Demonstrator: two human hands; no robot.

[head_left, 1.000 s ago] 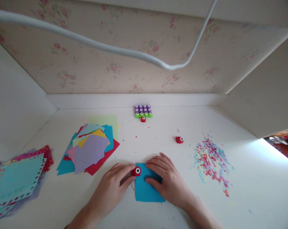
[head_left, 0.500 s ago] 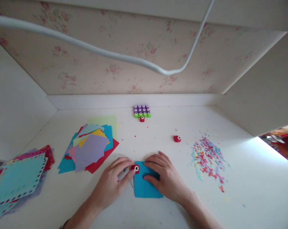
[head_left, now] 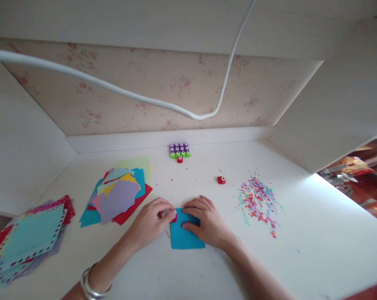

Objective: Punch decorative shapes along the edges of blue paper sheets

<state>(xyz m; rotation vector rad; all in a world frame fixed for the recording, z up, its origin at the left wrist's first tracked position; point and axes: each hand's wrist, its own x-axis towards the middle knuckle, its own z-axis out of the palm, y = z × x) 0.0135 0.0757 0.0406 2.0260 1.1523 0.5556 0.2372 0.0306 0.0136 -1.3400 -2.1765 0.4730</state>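
A blue square of paper (head_left: 187, 240) lies on the white table in front of me. My left hand (head_left: 153, 217) is closed around a small red craft punch (head_left: 175, 217) at the paper's upper left edge. The thumb lies over the punch's top and hides its white button. My right hand (head_left: 206, 219) rests on the right part of the sheet, fingers stretched out and thumb apart, pressing it to the table. Another red punch (head_left: 221, 180) lies on its own beyond my right hand.
Coloured paper sheets (head_left: 119, 200) are piled at the left, with hole-edged sheets (head_left: 35, 233) nearer the left edge. Purple and green punches (head_left: 180, 149) stand at the back beside a red one (head_left: 180, 159). Paper confetti (head_left: 258, 198) is heaped at the right. A white cable (head_left: 163, 104) hangs overhead.
My left thumb has moved onto the top of the red punch, covering the white button that showed before. My right hand stays on the paper. The camera view has shifted.
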